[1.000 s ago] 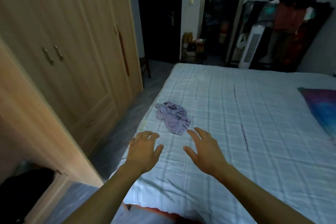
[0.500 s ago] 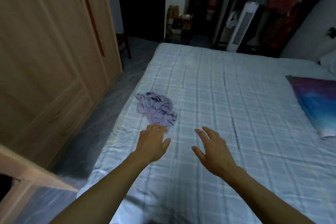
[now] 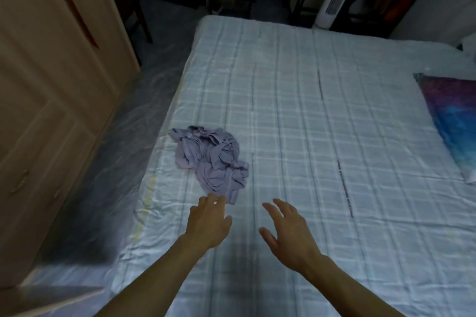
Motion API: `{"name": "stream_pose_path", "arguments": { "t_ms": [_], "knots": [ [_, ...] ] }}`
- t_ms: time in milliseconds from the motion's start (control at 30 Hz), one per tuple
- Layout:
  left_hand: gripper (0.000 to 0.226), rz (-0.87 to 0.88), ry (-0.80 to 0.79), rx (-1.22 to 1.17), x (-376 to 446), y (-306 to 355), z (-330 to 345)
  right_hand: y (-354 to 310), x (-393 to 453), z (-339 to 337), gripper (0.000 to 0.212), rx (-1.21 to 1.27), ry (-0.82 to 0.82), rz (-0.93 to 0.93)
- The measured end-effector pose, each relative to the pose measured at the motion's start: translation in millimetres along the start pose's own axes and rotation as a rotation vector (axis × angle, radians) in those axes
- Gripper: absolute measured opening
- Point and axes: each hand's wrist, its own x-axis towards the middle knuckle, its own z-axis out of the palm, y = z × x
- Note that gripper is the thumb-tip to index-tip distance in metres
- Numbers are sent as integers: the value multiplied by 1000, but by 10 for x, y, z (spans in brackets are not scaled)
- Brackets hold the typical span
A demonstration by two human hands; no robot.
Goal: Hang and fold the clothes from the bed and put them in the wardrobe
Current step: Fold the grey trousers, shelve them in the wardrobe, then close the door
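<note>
Light wooden panelled wardrobe: stands at far left, doors closed along the visible stretch, a strip of grey floor between it and the bed. Pale blue checked bed sheet: flat, largely bare. Crumpled lilac cotton garment: lies bunched near the bed's left edge, its near corner just ahead of the left hand. Left hand: fingers loosely extended, tips at or just short of the cloth; contact cannot be told; grip empty. Right hand: fingers spread, hovering over bare sheet, apart from the garment; grip empty. Blue and purple patterned pillow: far right. Step judged: reaching to collect the garment. Next move calls for closing both hands on the cloth, lifting, then shaking it open to find its shape.
</note>
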Motion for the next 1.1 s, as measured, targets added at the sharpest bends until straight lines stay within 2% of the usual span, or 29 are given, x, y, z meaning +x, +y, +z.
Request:
{"name": "stream_pose_path", "arguments": {
  "t_ms": [300, 433, 533, 767, 867, 967, 1100],
  "knots": [
    [45, -63, -50, -94, 618, -138, 287, 377, 799, 256, 61, 89, -77, 43],
    [49, -151, -81, -165, 875, -185, 484, 527, 932, 508, 59, 163, -133, 114],
    [48, -148, -95, -153, 1055, -169, 654, 663, 1032, 663, 60, 204, -166, 152],
    [38, -92, 15, -237, 1490, -210, 1013, 872, 1520, 964, 59, 283, -138, 220],
    [50, -124, -18, -259, 1651, -285, 1143, 848, 1673, 1094, 57, 279, -144, 188],
    [64, -135, -24, -172, 1743, -345, 1244, 778, 1774, 1205, 57, 280, -178, 159],
    [48, -124, 12, -27, 1816, -371, 1280, 727, 1857, 1289, 53, 287, -201, 119]
  ]
}}
